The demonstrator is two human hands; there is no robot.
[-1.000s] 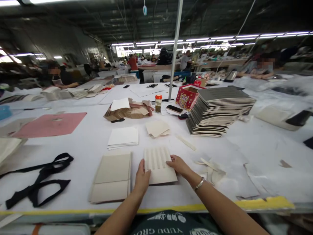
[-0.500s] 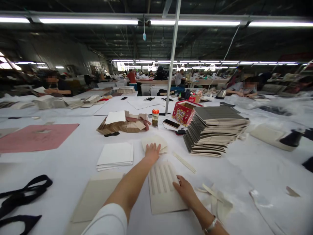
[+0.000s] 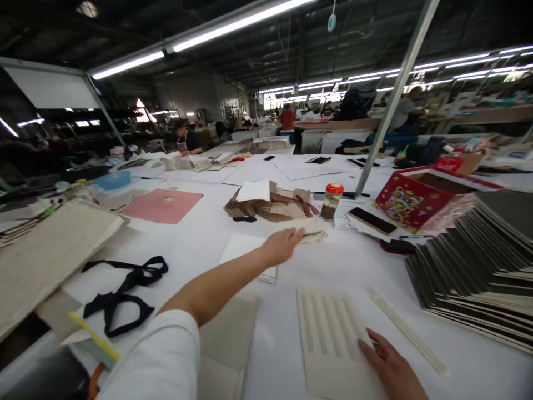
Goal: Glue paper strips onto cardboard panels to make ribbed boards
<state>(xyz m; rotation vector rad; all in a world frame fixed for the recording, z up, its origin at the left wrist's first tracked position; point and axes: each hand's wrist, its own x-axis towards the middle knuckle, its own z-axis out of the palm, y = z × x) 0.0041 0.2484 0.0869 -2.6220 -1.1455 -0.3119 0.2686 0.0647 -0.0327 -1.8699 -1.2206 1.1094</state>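
Observation:
My left hand (image 3: 283,245) reaches forward to a small pile of thin cream pieces (image 3: 314,236), its fingers closed over the pile's near edge. How many pieces lie in the grip is hidden. Close to me is a flat beige panel (image 3: 328,361) bearing several parallel raised strips. At the right edge of this panel, my right hand (image 3: 391,364) has thumb and bent fingers holding it against the table. A stack of white sheets (image 3: 241,248) is partly covered by my left forearm. Beside my right hand lies a narrow cream strip (image 3: 410,330).
Tall dark-and-cream panels (image 3: 478,278) are stacked at right, near a red box (image 3: 412,200). Beyond my left hand are a brown bundle (image 3: 270,203), a lidded jar (image 3: 332,203) and a phone (image 3: 372,220). Black straps (image 3: 125,289) lie left; a metal pole (image 3: 391,105) rises behind.
The view has swung left and come closer to the table. My left hand's spread fingers have drawn together at the cream pile. My right hand stays at the panel's edge.

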